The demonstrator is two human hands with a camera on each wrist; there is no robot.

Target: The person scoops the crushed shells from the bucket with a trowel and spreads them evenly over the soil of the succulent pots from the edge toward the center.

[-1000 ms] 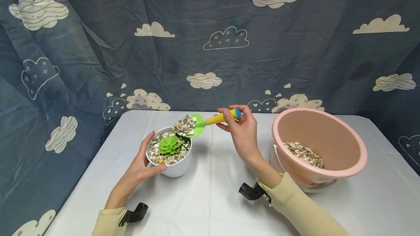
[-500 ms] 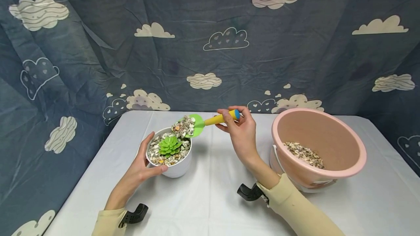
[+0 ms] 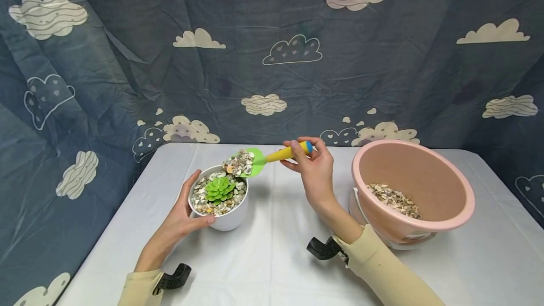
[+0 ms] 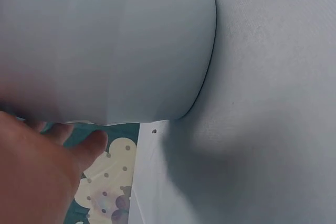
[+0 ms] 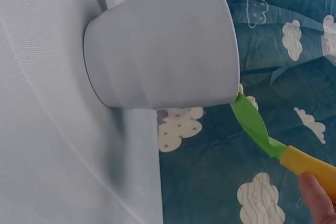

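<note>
A white flower pot [image 3: 231, 220] stands on the table at centre left, filled with pebbles around a green succulent [image 3: 219, 189]. My left hand [image 3: 177, 223] holds the pot near its rim, thumb on the near side and fingers round the left. In my right hand [image 3: 315, 176] is a toy shovel [image 3: 277, 156] with a yellow handle, blue end and green blade. A heap of small pebbles [image 3: 239, 163] sits on the blade, which overlaps the pot's far right rim. The right wrist view shows the green blade [image 5: 253, 123] right at the rim of the upright pot [image 5: 163, 45].
A pink bucket [image 3: 437, 174] with a layer of pebbles [image 3: 394, 200] inside stands to the right, its white handle [image 3: 361, 207] hanging down. A white cloth [image 3: 272, 259] covers the table, and a dark cloud-patterned curtain [image 3: 229, 79] hangs behind it.
Hands and pot stay almost where they were. The shovel blade has shifted only slightly, and the pebbles heaped on it lie a little differently than one second ago.
</note>
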